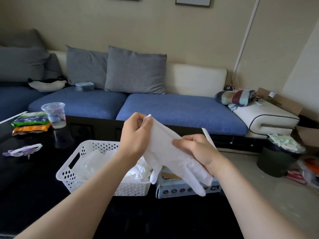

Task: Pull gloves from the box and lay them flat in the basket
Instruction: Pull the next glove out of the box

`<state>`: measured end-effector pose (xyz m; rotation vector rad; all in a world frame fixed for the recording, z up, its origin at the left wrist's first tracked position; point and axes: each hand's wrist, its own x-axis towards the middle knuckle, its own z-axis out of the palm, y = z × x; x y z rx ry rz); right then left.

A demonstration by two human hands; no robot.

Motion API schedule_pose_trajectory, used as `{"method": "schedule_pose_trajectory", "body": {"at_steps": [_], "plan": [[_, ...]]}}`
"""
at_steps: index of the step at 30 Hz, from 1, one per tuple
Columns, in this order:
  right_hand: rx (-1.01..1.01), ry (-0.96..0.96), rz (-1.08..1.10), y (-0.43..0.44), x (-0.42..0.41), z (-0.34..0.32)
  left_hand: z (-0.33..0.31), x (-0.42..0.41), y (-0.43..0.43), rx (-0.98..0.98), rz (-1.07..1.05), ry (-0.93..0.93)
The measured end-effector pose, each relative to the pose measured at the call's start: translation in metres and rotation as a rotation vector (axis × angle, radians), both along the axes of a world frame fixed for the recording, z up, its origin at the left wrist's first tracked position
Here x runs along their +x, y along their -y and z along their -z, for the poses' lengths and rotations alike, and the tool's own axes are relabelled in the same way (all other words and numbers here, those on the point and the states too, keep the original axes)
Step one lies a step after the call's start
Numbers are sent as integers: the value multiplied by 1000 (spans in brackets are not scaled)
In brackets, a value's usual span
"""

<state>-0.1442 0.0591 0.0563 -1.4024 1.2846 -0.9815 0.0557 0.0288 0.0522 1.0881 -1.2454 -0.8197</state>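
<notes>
The left hand (136, 133) has its grip closed, thumb and fingertips pinching the cuff edge of one white glove (165, 149). The right hand (196, 150) has its grip curled over the glove's palm section. The glove hangs stretched between both hands, fingers pointing down, in the air above the basket (74, 171) and the glove box (172, 188). Basket and box stand side by side near the right edge of the table (34, 178). More gloves (93, 161) lie inside the basket. Dark table surface lies open on the near side. A cup (55, 114) and packets (31, 121) stand well apart at far left.
</notes>
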Motion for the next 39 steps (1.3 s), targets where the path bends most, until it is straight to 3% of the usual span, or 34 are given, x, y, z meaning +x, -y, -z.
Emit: {"method": "schedule_pose_trajectory", "body": {"at_steps": [6,14,20,27,33,39], "plan": [[144,285,-103,12,20,5,3,37,3,110,-10,-78],[299,318,-201,24,46,15,9,77,-5,192,59,-203],[334,264,-249,32,67,21,20,107,-4,279,66,-116],[186,-105,12,62,110,32,36,135,3,314,-66,168],[27,-370,108,78,123,51,52,157,16,264,-146,687],[-150,-476,123,79,129,48,61,170,29,274,-279,1124]]}}
